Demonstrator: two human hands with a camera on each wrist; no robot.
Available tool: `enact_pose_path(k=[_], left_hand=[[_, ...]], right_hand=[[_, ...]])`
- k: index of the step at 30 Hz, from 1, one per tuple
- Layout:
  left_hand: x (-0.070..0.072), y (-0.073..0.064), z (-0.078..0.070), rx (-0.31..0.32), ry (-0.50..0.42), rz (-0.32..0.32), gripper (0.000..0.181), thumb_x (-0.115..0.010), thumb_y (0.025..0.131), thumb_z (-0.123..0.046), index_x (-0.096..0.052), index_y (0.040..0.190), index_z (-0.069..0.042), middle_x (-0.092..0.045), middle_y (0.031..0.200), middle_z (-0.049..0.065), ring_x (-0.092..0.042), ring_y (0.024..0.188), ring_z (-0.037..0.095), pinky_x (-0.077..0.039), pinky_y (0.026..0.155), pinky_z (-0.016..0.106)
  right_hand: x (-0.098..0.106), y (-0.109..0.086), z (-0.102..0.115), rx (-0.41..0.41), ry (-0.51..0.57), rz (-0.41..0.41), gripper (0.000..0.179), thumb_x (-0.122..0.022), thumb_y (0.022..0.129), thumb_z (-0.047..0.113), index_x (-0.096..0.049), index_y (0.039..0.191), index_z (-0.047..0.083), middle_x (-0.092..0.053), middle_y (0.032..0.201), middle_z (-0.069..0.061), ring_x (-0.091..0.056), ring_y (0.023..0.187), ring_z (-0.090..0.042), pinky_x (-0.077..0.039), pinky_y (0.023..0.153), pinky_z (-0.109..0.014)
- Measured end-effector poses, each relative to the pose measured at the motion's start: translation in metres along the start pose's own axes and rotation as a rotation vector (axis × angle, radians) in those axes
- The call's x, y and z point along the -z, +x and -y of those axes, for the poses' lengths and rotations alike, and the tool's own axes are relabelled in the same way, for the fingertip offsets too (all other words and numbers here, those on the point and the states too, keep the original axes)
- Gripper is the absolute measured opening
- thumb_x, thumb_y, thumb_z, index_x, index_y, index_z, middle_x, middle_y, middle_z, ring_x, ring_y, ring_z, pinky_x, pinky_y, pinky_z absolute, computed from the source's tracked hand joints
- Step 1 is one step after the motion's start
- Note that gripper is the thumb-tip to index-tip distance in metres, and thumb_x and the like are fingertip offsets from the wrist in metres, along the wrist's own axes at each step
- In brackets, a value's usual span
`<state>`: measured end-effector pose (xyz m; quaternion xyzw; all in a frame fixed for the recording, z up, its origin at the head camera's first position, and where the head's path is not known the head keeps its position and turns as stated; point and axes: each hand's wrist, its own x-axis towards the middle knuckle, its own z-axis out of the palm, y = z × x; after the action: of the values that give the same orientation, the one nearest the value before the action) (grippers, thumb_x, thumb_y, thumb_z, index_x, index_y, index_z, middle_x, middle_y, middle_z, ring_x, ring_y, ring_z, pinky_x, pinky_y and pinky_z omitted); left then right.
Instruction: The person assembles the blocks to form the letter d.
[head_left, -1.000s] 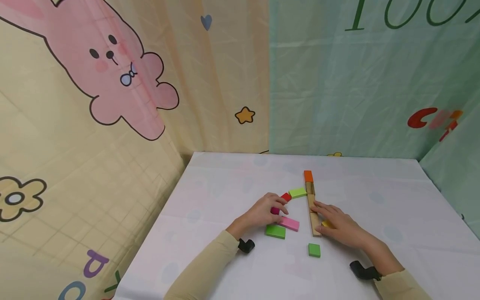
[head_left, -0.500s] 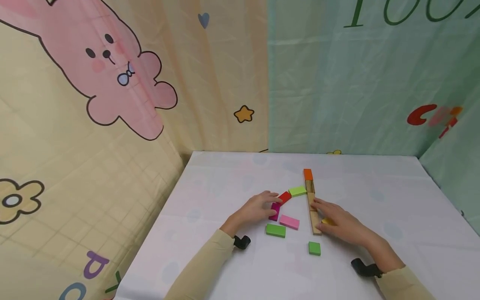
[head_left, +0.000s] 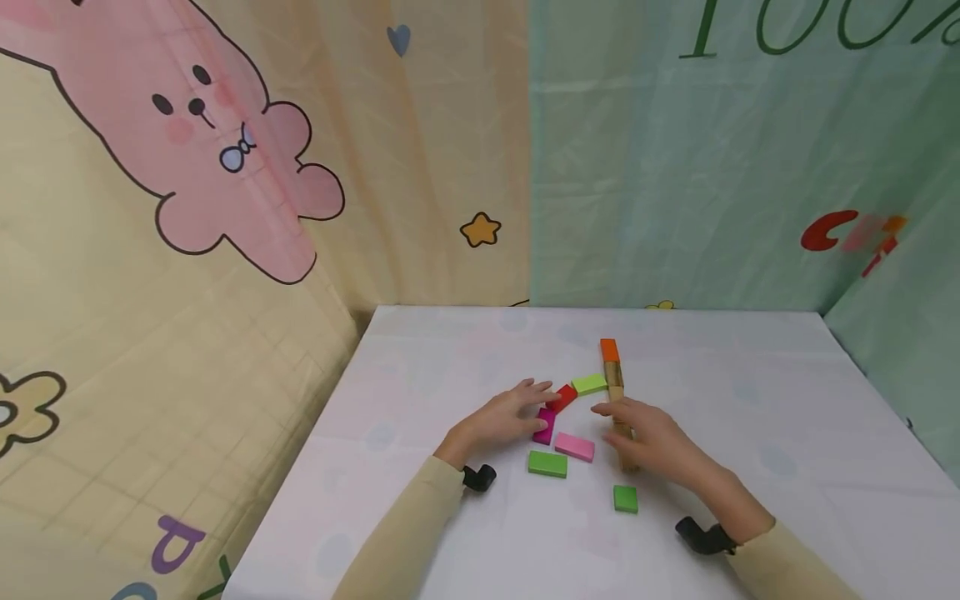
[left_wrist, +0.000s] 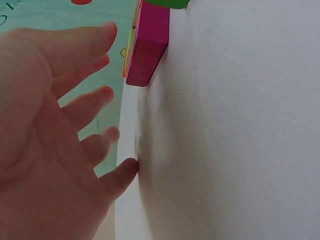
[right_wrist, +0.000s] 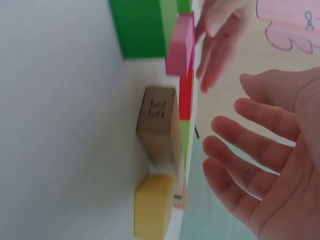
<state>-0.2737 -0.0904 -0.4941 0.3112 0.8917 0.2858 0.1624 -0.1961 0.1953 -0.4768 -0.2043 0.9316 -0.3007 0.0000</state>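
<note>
My left hand (head_left: 501, 419), fingers relaxed and spread, hovers beside a magenta block (head_left: 544, 428) and a red block (head_left: 564, 397). A gap separates its fingers from the magenta block (left_wrist: 149, 42) in the left wrist view. My right hand (head_left: 663, 440) reaches over a row of plain wooden blocks (head_left: 615, 393), its fingers loosely bent around nothing. From the right wrist, that hand (right_wrist: 272, 150) stands apart from a wooden block with dark printing (right_wrist: 159, 112) and a yellow block (right_wrist: 154, 206). In the head view my right hand hides the yellow block and part of the row.
An orange block (head_left: 609, 350) tops the wooden row, and a lime block (head_left: 588, 384) lies between the row and the red block. Nearer me are a pink block (head_left: 574, 447), a green block (head_left: 547, 464) and a small green block (head_left: 626, 499). Printed curtains (head_left: 675, 167) enclose the white table (head_left: 450, 358).
My left hand has drawn back to the left, uncovering the magenta block. The right hand has lifted off the wooden row's right side and shifted left above it.
</note>
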Motion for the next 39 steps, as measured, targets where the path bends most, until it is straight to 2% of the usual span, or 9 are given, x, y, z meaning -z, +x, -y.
enact_pose_path(k=[5, 9, 14, 18, 23, 27, 39], left_hand=[[0.008, 0.003, 0.002, -0.009, 0.006, 0.020, 0.059, -0.064, 0.098, -0.039, -0.042, 0.152, -0.042, -0.023, 0.161, -0.024, -0.005, 0.153, 0.014, -0.025, 0.114, 0.060], [0.009, 0.002, 0.001, 0.001, -0.002, 0.053, 0.061, -0.065, 0.097, -0.039, -0.041, 0.153, -0.044, -0.022, 0.161, -0.024, -0.006, 0.154, 0.018, -0.025, 0.113, 0.062], [0.004, -0.001, 0.000, -0.026, 0.033, 0.078, 0.062, -0.065, 0.097, -0.041, -0.039, 0.153, -0.043, -0.022, 0.162, -0.023, -0.008, 0.153, 0.021, -0.025, 0.113, 0.061], [0.002, 0.000, -0.001, -0.039, 0.067, 0.078, 0.062, -0.064, 0.097, -0.042, -0.039, 0.153, -0.043, -0.022, 0.162, -0.023, -0.011, 0.153, 0.022, -0.027, 0.114, 0.059], [0.002, 0.003, -0.001, -0.013, 0.091, 0.071, 0.063, -0.067, 0.095, -0.045, -0.040, 0.152, -0.046, -0.024, 0.160, -0.026, -0.015, 0.152, 0.020, -0.032, 0.111, 0.058], [0.002, 0.004, 0.001, -0.016, 0.106, 0.075, 0.064, -0.067, 0.095, -0.045, -0.040, 0.152, -0.045, -0.022, 0.161, -0.025, -0.014, 0.152, 0.020, -0.031, 0.112, 0.059], [0.004, 0.002, 0.003, -0.028, 0.079, 0.081, 0.063, -0.067, 0.095, -0.042, -0.040, 0.153, -0.042, -0.023, 0.160, -0.025, -0.014, 0.152, 0.020, -0.028, 0.113, 0.059]], right_hand=[[-0.008, 0.016, 0.012, 0.037, -0.005, 0.049, 0.037, -0.074, 0.092, 0.017, -0.069, 0.128, 0.016, -0.068, 0.112, 0.002, -0.062, 0.096, -0.017, -0.054, 0.075, -0.031], [-0.014, 0.026, 0.015, 0.059, -0.013, 0.093, 0.033, -0.075, 0.090, 0.015, -0.071, 0.123, 0.015, -0.067, 0.107, 0.005, -0.060, 0.090, -0.012, -0.052, 0.074, -0.029], [-0.020, 0.034, 0.016, 0.055, -0.019, 0.146, 0.028, -0.078, 0.089, 0.017, -0.074, 0.116, 0.014, -0.066, 0.094, 0.011, -0.058, 0.083, -0.008, -0.052, 0.072, -0.026], [-0.023, 0.036, 0.014, 0.045, -0.016, 0.176, 0.027, -0.080, 0.087, 0.018, -0.075, 0.113, 0.014, -0.065, 0.090, 0.013, -0.058, 0.080, -0.008, -0.052, 0.071, -0.025], [-0.023, 0.038, 0.013, 0.079, -0.028, 0.186, 0.024, -0.081, 0.087, 0.019, -0.076, 0.111, 0.018, -0.064, 0.093, 0.012, -0.056, 0.080, -0.009, -0.050, 0.069, -0.025], [-0.024, 0.038, 0.015, 0.095, -0.021, 0.201, 0.023, -0.080, 0.088, 0.020, -0.077, 0.110, 0.017, -0.064, 0.093, 0.012, -0.056, 0.079, -0.010, -0.050, 0.068, -0.026], [-0.030, 0.034, 0.021, 0.107, 0.025, 0.219, 0.025, -0.079, 0.088, 0.020, -0.075, 0.112, 0.015, -0.066, 0.091, 0.011, -0.057, 0.077, -0.008, -0.051, 0.069, -0.027]])
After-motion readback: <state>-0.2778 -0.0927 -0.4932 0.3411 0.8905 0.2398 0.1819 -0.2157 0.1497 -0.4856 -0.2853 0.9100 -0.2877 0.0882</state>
